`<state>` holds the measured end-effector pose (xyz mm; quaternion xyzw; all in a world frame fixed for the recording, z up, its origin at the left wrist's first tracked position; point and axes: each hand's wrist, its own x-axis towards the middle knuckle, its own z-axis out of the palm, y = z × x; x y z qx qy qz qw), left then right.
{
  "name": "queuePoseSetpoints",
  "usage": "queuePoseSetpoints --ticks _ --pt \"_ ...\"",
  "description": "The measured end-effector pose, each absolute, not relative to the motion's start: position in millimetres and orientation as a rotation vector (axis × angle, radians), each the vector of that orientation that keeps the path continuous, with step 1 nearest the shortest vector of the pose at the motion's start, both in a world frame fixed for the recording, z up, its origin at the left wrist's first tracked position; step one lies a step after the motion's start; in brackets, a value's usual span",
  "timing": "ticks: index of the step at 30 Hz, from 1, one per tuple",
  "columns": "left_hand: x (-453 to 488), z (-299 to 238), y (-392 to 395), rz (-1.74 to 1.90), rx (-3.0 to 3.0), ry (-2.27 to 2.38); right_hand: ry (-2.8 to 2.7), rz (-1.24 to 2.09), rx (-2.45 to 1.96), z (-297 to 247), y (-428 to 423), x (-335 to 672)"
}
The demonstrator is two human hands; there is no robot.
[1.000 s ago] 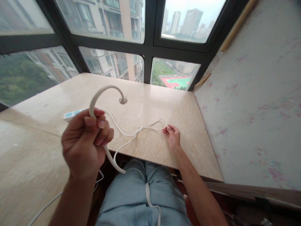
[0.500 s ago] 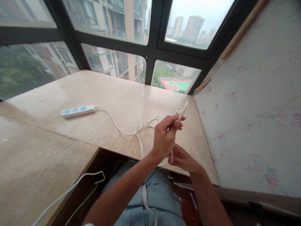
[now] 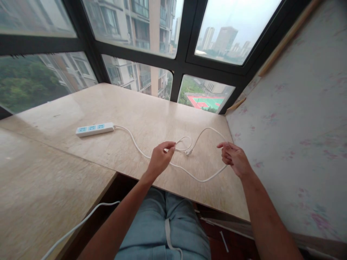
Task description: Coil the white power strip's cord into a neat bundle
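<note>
Pale worktop [image 3: 130, 104] spreads beneath dark-framed windows [image 3: 180, 61], and across it runs a white cord [image 3: 137, 143] in a loose, winding line. It ends at a plug [image 3: 188, 152], which lies on the surface between the hands, just beside a small loop; whether it passes through that loop I cannot tell. Half a second ago the hands were close together towards the near right — now they are well apart, with the cord drawn out between them in a wide curve, so its course is easier to follow, though the loop remains.

Thumb and fingers of the left hand [image 3: 161, 155] appear to pinch the cord at the loop's left end. Curled fingers of the right hand [image 3: 234, 157] hold the cord farther right — one length leads back to the plug, another to the near side. Farther left sits the power strip [image 3: 94, 129], sockets up. Another cable [image 3: 81, 224] trails at the near left, and a flowered wall [image 3: 284, 108] closes the right.
</note>
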<state>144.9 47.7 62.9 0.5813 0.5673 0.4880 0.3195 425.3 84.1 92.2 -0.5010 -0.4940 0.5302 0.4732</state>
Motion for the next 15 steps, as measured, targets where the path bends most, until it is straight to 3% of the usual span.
queuePoseSetpoints --ticks 3,8,15 --pt "121 39 35 1.125 1.933 1.842 -1.057 1.293 -1.234 88 112 441" --pt "103 2 25 0.655 2.163 2.006 -0.891 1.098 -1.461 78 169 474" --pt "94 -4 22 1.053 2.075 2.038 -0.959 0.791 -1.757 59 212 495"
